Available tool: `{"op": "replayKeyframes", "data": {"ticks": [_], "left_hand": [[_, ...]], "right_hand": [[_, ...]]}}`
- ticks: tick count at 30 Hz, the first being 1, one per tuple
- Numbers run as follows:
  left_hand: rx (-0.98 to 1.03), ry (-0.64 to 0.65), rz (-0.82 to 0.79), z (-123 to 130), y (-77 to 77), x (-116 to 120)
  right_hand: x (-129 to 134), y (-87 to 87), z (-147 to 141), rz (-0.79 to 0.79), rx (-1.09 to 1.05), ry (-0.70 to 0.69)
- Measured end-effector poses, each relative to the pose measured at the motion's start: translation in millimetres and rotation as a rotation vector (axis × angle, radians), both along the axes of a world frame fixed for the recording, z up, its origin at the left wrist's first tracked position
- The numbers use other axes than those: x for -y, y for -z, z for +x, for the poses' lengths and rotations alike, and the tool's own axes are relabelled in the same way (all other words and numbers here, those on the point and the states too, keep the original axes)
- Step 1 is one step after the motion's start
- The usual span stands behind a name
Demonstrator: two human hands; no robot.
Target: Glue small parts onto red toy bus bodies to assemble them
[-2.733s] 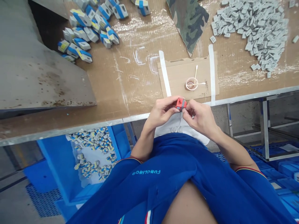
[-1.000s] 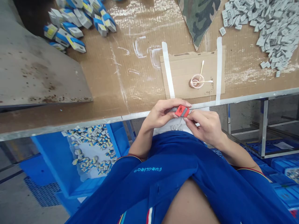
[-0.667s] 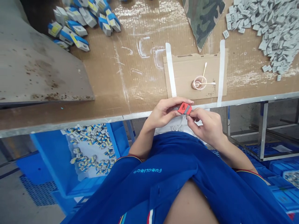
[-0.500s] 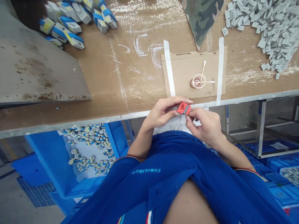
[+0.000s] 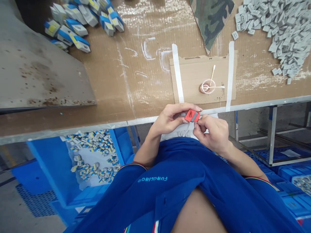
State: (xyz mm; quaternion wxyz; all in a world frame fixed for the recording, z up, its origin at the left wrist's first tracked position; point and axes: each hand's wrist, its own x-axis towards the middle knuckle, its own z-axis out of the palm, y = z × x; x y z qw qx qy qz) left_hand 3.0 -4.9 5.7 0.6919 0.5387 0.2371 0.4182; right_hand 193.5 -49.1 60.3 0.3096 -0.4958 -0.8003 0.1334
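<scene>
Head: red block point(image 5: 191, 115) between fingers point(image 5: 186, 106)

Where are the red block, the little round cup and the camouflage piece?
Red block point(image 5: 194, 116): head view, on its grey stripe.
Little round cup point(image 5: 209, 90): head view, inside wall.
Camouflage piece point(image 5: 211, 24): head view, patterned middle.

Across the chest of the royal-blue cloth shirt point(image 5: 179, 161) runs a line of light-blue capital lettering point(image 5: 152, 179) — upside down in this view. It seems to read FUNGLING, with a small ringed ® mark after the last letter — the strokes are tiny.
</scene>
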Motion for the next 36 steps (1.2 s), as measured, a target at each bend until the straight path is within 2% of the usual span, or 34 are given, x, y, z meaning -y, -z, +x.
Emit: {"op": "replayKeyframes", "data": {"ticks": [5,10,14,16,19,21,23,25,30,36], "left_hand": [[0.101,-0.036,0.033,3,0.9,1],[0.034,-0.052,0.039,3,-0.8,1],[0.038,-0.033,-0.01,3,0.7,0],[0.048,-0.039,-0.034,4,2.6,0],[0.015,-0.046,-0.035,6,4.8,-2],[-0.026,-0.056,-0.023,7,5.3,-2],[-0.084,-0.086,0.001,7,5.5,-2],[-0.133,-0.123,0.027,8,5.6,-2],[-0.177,-0.162,0.056,9,6.1,-1],[-0.195,-0.175,0.072,9,6.3,-1]], "right_hand": [[-3,-4.7,3,0.063,-0.003,-0.035],[-4,-3.6,3,0.109,0.027,-0.053],[-8,0.1,13,0.126,-0.069,-0.08],[-13,3.3,24,0.117,-0.169,0.015],[-24,10.1,44,0.016,-0.34,0.268],[-33,13.8,53,-0.101,-0.42,0.315],[-42,15.0,57,-0.196,-0.438,0.275],[-49,13.2,57,-0.225,-0.404,0.248],[-66,3.3,50,-0.16,-0.296,0.219],[-78,0.1,46,-0.087,-0.262,0.091]]}}
